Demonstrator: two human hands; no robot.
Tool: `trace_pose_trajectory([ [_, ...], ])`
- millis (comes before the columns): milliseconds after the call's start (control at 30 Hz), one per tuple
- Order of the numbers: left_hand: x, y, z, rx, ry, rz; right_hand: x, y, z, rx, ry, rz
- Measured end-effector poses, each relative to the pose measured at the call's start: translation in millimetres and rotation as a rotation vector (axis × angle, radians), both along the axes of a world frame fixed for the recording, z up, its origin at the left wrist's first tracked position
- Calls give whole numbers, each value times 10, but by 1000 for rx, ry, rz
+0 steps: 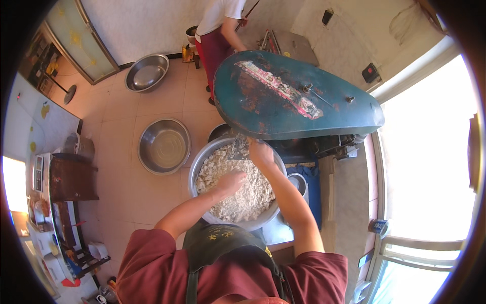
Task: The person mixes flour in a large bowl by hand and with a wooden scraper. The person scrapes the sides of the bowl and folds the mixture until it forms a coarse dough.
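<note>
A large metal basin (196,175) holds pale, crumbly flour dough (248,195) right in front of me. My left hand (231,183) rests in the middle of the dough; its fingers are partly sunk and blurred. Over the far right part of the basin, my right hand (261,154) is closed, its fingers mostly turned away from view. Beside its knuckles is a flat grey, flour-smeared piece (239,148), which looks like a scraper. Whether the fingers grip that piece is hard to make out.
A green machine housing (304,93) overhangs the basin's far side. Left of the basin, a steel bowl (164,146) stands on the tiled floor, with another bowl (147,72) farther back. A co-worker (217,35) stands beyond the machine. A small metal bowl (297,182) sits at right.
</note>
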State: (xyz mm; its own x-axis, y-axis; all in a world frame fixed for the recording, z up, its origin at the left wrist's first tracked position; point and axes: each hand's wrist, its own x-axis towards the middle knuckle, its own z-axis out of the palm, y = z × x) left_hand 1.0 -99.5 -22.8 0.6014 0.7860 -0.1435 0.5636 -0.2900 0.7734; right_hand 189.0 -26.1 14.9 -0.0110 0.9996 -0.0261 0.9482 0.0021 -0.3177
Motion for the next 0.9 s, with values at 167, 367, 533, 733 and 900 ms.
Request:
trace_pose_trajectory([
  [167, 154, 132, 293, -48, 92, 29, 158, -274, -74, 152, -35, -35],
  [367, 337, 572, 207, 193, 169, 59, 151, -187, -28, 137, 196, 6],
  [533, 622, 801, 452, 313, 263, 130, 216, -341, 374, -177, 142, -109],
  [733, 504, 695, 28, 416, 211, 121, 174, -434, 383, -116, 235, -80],
  [900, 509, 665, 172, 372, -160, 75, 189, -122, -190, -40, 149, -104],
])
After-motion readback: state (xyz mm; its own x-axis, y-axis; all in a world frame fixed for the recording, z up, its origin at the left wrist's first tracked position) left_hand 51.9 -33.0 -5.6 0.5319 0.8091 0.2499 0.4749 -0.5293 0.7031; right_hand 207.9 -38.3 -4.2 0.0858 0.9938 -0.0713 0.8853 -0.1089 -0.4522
